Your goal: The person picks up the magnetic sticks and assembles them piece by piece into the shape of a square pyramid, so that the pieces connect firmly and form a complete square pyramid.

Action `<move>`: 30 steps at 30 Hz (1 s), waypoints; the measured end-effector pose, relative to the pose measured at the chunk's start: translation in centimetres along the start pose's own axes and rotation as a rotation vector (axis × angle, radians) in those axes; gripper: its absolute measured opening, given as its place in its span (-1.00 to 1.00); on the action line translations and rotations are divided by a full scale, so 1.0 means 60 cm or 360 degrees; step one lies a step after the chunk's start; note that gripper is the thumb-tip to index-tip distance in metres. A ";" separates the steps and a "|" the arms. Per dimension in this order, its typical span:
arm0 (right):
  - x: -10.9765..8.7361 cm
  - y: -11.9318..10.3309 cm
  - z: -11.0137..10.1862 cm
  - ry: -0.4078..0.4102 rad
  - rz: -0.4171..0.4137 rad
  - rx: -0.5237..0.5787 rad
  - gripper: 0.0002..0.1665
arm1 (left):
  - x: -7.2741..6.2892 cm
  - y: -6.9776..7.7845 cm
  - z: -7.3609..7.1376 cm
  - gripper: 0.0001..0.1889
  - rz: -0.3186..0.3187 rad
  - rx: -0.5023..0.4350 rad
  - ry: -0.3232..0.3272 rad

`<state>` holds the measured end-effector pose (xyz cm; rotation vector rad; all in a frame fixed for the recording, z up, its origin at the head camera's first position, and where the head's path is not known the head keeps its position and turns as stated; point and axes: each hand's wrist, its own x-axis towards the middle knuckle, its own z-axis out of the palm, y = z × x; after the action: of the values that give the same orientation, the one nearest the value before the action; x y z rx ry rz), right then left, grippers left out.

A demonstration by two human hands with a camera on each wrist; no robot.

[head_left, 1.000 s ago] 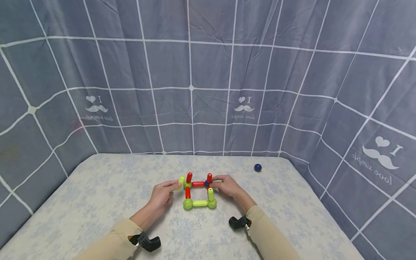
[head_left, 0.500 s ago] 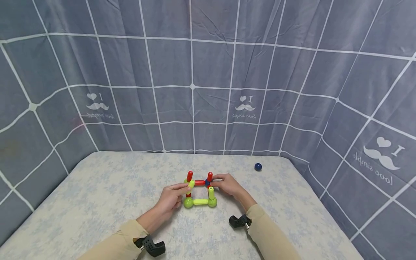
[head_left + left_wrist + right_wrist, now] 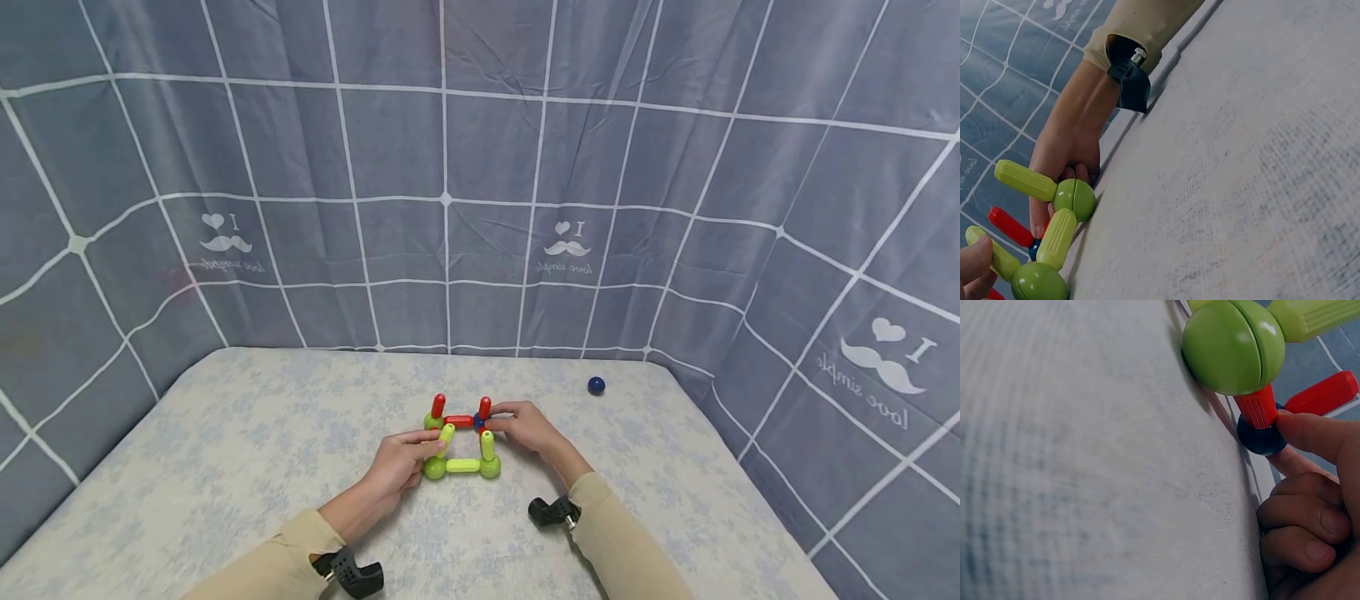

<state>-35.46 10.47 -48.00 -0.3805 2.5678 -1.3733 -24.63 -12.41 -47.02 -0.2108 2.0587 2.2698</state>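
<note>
A square frame of toy rods and balls lies on the table. My left hand (image 3: pixel 397 463) pinches a yellow-green rod (image 3: pixel 1002 261) between thumb and finger. The rod leans upward, its lower end at the near-left green ball (image 3: pixel 1040 284). At the far-right corner my right hand (image 3: pixel 528 427) pinches the dark blue ball (image 3: pixel 1261 439) with thumb and finger, the other fingers curled. A yellow-green rod (image 3: pixel 487 446) stands up from the near-right green ball (image 3: pixel 1222 347). Red rods (image 3: pixel 438 406) rise from both far corners. My left fingers partly hide the frame's left side.
A loose dark blue ball (image 3: pixel 596 386) lies toward the table's far right. A grey checked curtain (image 3: pixel 480 250) hangs behind and beside the pale patterned tablecloth (image 3: pixel 285 433). Black wrist cameras (image 3: pixel 553 512) sit at both sleeves.
My left hand has moved right and toward me, carrying the yellow-green rod from beside the far-left corner to the near-left green ball. My right hand has stayed at the blue ball.
</note>
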 end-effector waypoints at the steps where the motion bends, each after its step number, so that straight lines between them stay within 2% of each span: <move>1: 0.000 0.000 0.000 0.0007 -0.0005 0.0002 -0.55 | 0.000 0.001 0.000 -0.62 -0.0001 0.0000 -0.0001; 14: 0.001 0.004 0.000 0.0005 0.0003 -0.0009 -0.55 | -0.007 0.000 -0.010 -0.57 0.0017 -0.0039 -0.0050; 20: -0.003 0.006 -0.002 0.0002 -0.0025 -0.0025 -0.50 | -0.010 -0.003 -0.015 -0.55 0.0027 -0.0002 -0.0071; 27: -0.046 0.003 -0.021 0.0003 -0.0107 -0.0096 -0.74 | -0.010 -0.010 -0.018 -0.56 0.0041 0.0029 -0.0067; 30: -0.071 -0.011 -0.036 -0.0079 -0.0157 -0.0096 -0.74 | -0.008 -0.008 -0.019 -0.55 0.0058 0.0041 -0.0071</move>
<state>-32.01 13.17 -46.04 -0.5516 2.5856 -1.3031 -24.02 -13.51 -47.52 -0.1217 2.0850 2.2459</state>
